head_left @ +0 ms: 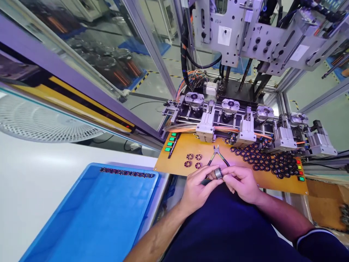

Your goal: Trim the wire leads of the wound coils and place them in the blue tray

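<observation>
Between the fingers of both hands is a small round metal motor stator (pixel 218 173), its grey side turned toward me. My left hand (pixel 196 186) grips it from the left with thumb and fingers. From the right, my right hand (pixel 242 183) pinches at its edge; its fingertips partly cover it. Just beyond the hands lie cutting pliers (pixel 216 152) with spread handles, jaws pointing away. Several loose stators (pixel 193 160) lie left of the pliers on the yellow-brown work board (pixel 174 160). A large cluster of dark stators (pixel 268 160) covers the board's right side.
A machine with several metal fixtures (pixel 208 125) stands behind the board, under a hanging plate assembly (pixel 231 32). On the left, a blue tray (pixel 109 214) holds a row of stators (pixel 127 172) along its far edge. Green buttons (pixel 169 144) and a white fan (pixel 49 122) are at left.
</observation>
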`<state>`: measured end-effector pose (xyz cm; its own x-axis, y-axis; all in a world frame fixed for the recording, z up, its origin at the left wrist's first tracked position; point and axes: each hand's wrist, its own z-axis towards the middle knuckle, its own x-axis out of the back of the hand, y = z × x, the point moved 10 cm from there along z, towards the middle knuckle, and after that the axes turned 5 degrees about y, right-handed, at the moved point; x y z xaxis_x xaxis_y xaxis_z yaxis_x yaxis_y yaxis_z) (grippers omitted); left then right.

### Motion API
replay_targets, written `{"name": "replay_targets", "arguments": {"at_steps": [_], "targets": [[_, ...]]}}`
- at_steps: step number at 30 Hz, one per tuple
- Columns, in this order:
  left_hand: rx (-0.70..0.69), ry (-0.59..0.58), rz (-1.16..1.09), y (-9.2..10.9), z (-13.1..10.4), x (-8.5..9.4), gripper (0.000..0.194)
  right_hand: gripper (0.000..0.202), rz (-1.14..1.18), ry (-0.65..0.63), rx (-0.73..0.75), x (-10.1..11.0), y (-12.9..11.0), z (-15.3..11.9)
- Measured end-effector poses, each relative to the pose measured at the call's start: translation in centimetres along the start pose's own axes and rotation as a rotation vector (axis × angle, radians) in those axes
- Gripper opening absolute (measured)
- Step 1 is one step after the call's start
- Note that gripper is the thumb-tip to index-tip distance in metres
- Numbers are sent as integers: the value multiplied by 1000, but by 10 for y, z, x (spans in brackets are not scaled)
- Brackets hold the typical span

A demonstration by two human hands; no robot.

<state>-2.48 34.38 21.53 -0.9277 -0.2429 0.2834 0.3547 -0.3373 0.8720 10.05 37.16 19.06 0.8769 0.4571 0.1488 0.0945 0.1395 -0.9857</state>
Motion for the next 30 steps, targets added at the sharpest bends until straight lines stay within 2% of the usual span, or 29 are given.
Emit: {"name": "replay_targets", "arguments": {"at_steps": [5,7,8,10,13,15,16,18,20,23,30], "targets": [[-103,-5,104,8,5,-2,25,40,152,-95,-137,-10,9,4],[-126,-11,129,4,4,0,33,37,144,-104,-131,1,2,11],[-132,7,149,-2,2,4,38,33,99,-82,-88,14,-6,18],[-116,108,219,-22,-1,20,45,23,-87,4,93,57,-35,40],[48,365,371,-78,-9,58,41,15,-544,179,434,134,-81,75],[156,481,408,-114,-14,75,43,17,-845,239,481,178,-84,100],[183,509,407,-128,-16,78,44,17,-909,245,469,197,-79,112],[211,532,390,-147,-19,80,47,17,-988,221,433,220,-64,129],[236,539,372,-157,-21,80,49,18,-1028,183,407,229,-48,138],[269,533,365,-164,-24,77,51,21,-1087,137,380,228,-34,141],[307,496,386,-168,-24,74,51,24,-1178,50,331,228,-30,145]]}}
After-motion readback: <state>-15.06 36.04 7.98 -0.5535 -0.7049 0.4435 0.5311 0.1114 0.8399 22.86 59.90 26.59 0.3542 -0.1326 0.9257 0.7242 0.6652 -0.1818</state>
